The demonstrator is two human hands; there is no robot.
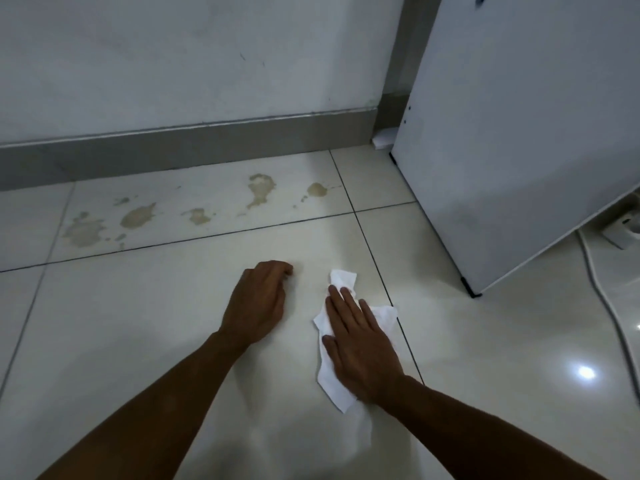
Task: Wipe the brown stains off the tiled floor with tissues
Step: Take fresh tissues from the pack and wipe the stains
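Several brown stains (138,216) spread across one pale tile near the wall, the rightmost (317,189) close to a grout line. My right hand (360,344) lies flat with straight fingers on a crumpled white tissue (341,278) on the tiled floor (156,323), well short of the stains. My left hand (258,303) rests on the floor beside it, fingers curled under, holding nothing.
A white appliance or cabinet (519,133) stands at the right, its corner foot (474,294) near the tissue. A white cable (602,299) and a power strip (623,230) lie on the floor beyond it. A grey skirting board (173,147) runs along the wall.
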